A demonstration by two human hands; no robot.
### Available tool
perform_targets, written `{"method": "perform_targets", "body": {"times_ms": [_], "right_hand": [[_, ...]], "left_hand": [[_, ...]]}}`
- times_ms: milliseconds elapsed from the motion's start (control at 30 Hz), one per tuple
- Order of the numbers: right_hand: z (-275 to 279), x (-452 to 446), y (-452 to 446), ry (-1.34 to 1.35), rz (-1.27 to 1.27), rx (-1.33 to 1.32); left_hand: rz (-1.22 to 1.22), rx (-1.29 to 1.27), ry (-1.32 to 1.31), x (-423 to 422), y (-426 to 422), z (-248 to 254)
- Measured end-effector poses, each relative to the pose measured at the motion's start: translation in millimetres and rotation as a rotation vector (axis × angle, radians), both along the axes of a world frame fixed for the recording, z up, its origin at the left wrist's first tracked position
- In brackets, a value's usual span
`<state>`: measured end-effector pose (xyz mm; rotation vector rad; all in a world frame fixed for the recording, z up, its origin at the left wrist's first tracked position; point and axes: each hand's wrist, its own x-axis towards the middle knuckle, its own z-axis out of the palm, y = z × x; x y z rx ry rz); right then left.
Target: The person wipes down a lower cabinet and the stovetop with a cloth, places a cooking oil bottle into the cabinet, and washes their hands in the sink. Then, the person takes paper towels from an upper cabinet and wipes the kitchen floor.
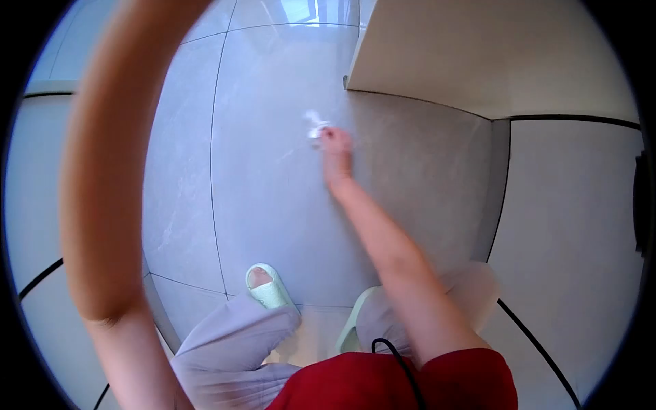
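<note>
My right hand (337, 149) reaches down over the grey floor, its fingers closed on a crumpled white tissue (316, 128). The tissue is smeared by motion and appears to be at floor level. My left arm (102, 178) rises along the left side of the view, bent at the elbow and close to the camera. Its hand lies beyond the top edge, so its fingers are hidden.
Large grey tiles (273, 198) cover the floor. A pale cabinet panel (492, 55) juts out at the upper right, and white cabinet fronts (574, 225) line both sides. A light green slipper (270, 287) is on my foot below.
</note>
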<state>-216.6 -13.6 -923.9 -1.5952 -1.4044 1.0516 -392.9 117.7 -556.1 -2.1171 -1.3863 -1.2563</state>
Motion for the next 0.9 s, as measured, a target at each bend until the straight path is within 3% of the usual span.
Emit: {"method": "perform_targets", "body": {"times_ms": [67, 100, 167, 200, 233, 267, 300, 333, 400, 467, 500, 533, 567, 600, 667, 700, 733, 767, 800, 833, 867, 900], "right_hand": [[-2.3, -26.3, -10.0, -0.233, 0.496, 0.116], [9.4, -22.0, -2.3, -0.235, 0.494, 0.123], [39.3, 0.2, 15.4, 0.030, 0.117, -0.170], [38.2, 42.8, 23.6, -0.189, 0.041, 0.117], [57.8, 96.1, 38.4, -0.381, 0.048, 0.224], [64.2, 147.8, 53.7, -0.381, -0.091, 0.096], [69.7, 189.3, 55.3, -0.289, -0.313, 0.047], [56.0, 234.2, 55.4, 0.261, -0.607, -0.068], [23.5, 253.3, 17.2, -0.349, -0.489, -0.187], [-4.6, 181.4, -18.6, -0.449, -0.389, 0.024], [-0.5, 125.9, -36.6, -0.297, -0.321, 0.056], [53.7, 68.0, -39.0, -0.154, -0.158, -0.346], [16.5, 33.6, -57.3, -0.024, -0.163, -0.227], [17.2, 0.4, -63.1, -0.001, -0.020, -0.220], [25.6, -25.4, -52.9, 0.015, 0.141, -0.214], [32.0, -32.1, -36.4, -0.144, 0.407, 0.082], [40.6, -36.8, -28.6, -0.293, 0.669, 0.387], [55.9, -33.0, -25.2, -0.276, 0.690, 0.381], [74.8, -22.3, -18.7, -0.266, 0.892, 0.473], [84.5, -11.9, -14.4, -0.257, 1.096, 0.573], [80.5, 4.5, -34.7, -0.202, 1.244, 0.394], [71.6, 26.7, -64.1, -0.147, 1.386, 0.211]], "left_hand": [[-0.020, -0.176, 0.133, -33.3, -61.5, -21.1], [0.003, -0.303, 0.172, -50.4, -101.4, -25.5], [0.206, -0.573, 0.193, -87.6, -191.3, -27.3], [0.370, -0.698, 0.157, -112.8, -239.1, -30.5], [0.493, -0.737, 0.033, -133.0, -284.2, -34.6], [0.613, -0.807, -0.317, -145.6, -322.9, -39.0], [0.689, -0.801, -0.384, -163.8, -359.6, -51.7], [0.768, -0.801, -0.450, -173.1, -388.3, -67.6], [0.825, -0.865, -0.562, -176.7, -427.5, -116.8], [0.899, -1.051, -0.645, -162.3, -448.5, -169.0], [0.932, -1.177, -0.628, -148.2, -453.7, -196.5], [0.792, -1.280, -0.609, -139.2, -468.3, -227.0], [0.750, -1.336, -0.676, -122.2, -469.2, -235.0], [0.701, -1.380, -0.748, -109.4, -460.6, -241.5], [0.500, -1.421, -0.502, -121.6, -457.9, -250.5], [0.522, -1.421, -0.512, -124.4, -452.1, -245.6], [0.461, -1.416, -0.345, -125.9, -445.8, -235.8], [0.397, -1.413, -0.175, -129.1, -440.0, -229.9], [0.417, -1.417, -0.180, -135.2, -433.2, -235.7], [0.593, -1.406, -0.194, -140.3, -424.9, -250.8], [0.772, -1.395, -0.209, -143.5, -425.6, -266.8], [0.797, -1.396, -0.221, -146.0, -430.7, -283.1]]}}
